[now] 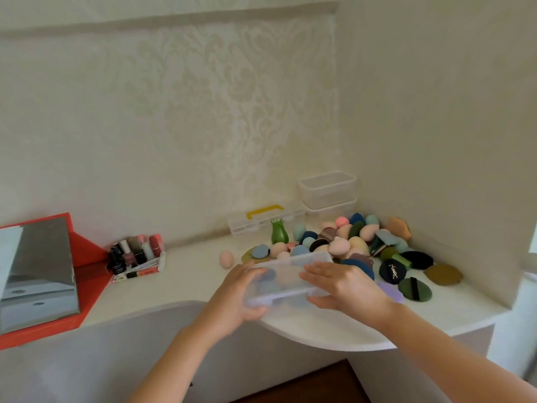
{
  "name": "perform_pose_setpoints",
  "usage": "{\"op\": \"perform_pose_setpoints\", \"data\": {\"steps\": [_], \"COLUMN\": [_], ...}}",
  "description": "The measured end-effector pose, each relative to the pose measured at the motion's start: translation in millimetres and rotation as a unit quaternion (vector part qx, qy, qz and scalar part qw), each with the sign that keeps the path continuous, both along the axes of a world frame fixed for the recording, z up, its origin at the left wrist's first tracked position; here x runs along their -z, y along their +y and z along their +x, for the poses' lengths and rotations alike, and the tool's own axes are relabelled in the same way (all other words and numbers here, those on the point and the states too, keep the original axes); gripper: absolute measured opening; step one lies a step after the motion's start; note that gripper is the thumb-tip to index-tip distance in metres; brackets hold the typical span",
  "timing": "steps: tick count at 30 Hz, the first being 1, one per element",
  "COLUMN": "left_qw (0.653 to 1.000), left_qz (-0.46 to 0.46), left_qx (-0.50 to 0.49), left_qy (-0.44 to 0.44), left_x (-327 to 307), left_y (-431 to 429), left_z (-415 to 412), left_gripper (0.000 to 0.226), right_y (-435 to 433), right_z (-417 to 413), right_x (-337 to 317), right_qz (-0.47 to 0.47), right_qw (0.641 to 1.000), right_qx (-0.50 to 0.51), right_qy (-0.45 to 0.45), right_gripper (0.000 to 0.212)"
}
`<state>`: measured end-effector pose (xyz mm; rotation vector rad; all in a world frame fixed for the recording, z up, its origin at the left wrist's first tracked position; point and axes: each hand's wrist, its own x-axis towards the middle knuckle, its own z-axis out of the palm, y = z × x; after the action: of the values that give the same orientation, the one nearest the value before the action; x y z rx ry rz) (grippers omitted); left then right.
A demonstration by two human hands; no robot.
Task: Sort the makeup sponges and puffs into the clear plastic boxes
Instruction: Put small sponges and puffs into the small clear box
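I hold a clear plastic box [290, 279] with a lid just above the white counter's front edge. My left hand [238, 298] grips its left end, thumb on top and fingers curled under. My right hand [343, 286] grips the right end, fingers spread over the lid. Blurry blue and pink shapes show through the plastic. Behind the box lies a heap of egg-shaped sponges [340, 239] in pink, blue, green and beige. Flat round puffs lie to the right: a black one [393, 271], a dark green one [415, 289] and a brown one [443, 274]. One pink sponge [226, 258] sits alone to the left.
Two stacked clear tubs [327, 193] stand in the back corner, next to a clear case with a yellow handle [263, 219]. A green figurine [279, 232] stands by the heap. Nail polish bottles [135, 253] and a red-framed mirror [37, 274] are on the left.
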<state>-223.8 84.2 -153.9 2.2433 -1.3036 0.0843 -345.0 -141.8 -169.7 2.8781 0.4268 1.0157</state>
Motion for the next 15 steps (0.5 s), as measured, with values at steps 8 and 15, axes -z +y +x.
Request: {"op": "perform_pose_setpoints", "data": {"steps": [8, 15], "left_qw": [0.962, 0.906], "left_qz": [0.165, 0.291], "left_qx": [-0.143, -0.154], "left_qy": [-0.167, -0.265], "left_x": [-19.5, -17.2], "left_y": [-17.8, -24.8], "left_z": [-27.8, -37.6], "left_gripper": [0.037, 0.031], "right_y": [26.5, 46.7], "right_z": [0.9, -6.2], "right_x": [-58.3, -67.3], "right_qz": [-0.172, -0.199], "right_qw": [0.943, 0.928], "right_qx": [0.124, 0.141], "right_qy": [0.256, 0.281], "right_gripper": [0.024, 0.009]}}
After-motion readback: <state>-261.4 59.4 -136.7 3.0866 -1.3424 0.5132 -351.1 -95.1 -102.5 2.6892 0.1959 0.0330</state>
